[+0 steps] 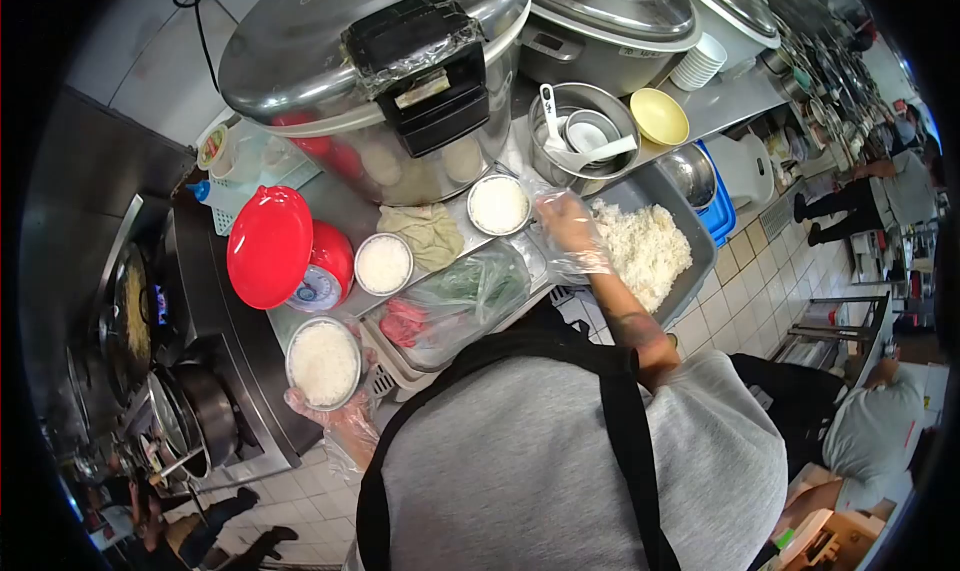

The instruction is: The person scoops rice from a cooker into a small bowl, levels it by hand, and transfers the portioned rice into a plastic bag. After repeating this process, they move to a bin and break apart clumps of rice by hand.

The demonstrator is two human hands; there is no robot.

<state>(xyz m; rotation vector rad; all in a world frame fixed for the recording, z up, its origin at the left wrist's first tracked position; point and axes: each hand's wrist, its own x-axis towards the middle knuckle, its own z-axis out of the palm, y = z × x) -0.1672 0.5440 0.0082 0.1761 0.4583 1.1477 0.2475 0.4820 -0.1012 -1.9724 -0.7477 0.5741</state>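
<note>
My left hand [345, 411], in a clear plastic glove, is wrapped round the side of a metal bowl full of white rice [323, 363] at the counter's front edge. My right hand [568, 223], gloved too, is at the left rim of a grey tub [705, 256] with a heap of loose rice [645, 256]; its fingers are bent and partly blurred, and what they hold, if anything, cannot be made out. Two more rice-filled bowls stand on the counter, one [499, 205] just left of my right hand, the other [384, 265] beside a folded cloth [425, 235].
A red scale [325, 266] with a red pan [270, 246] stands at the left. Large cookers [370, 61] line the back. A metal pot [583, 121] holds white utensils. Bagged greens [480, 281] lie near my body. Several people [890, 196] are farther off.
</note>
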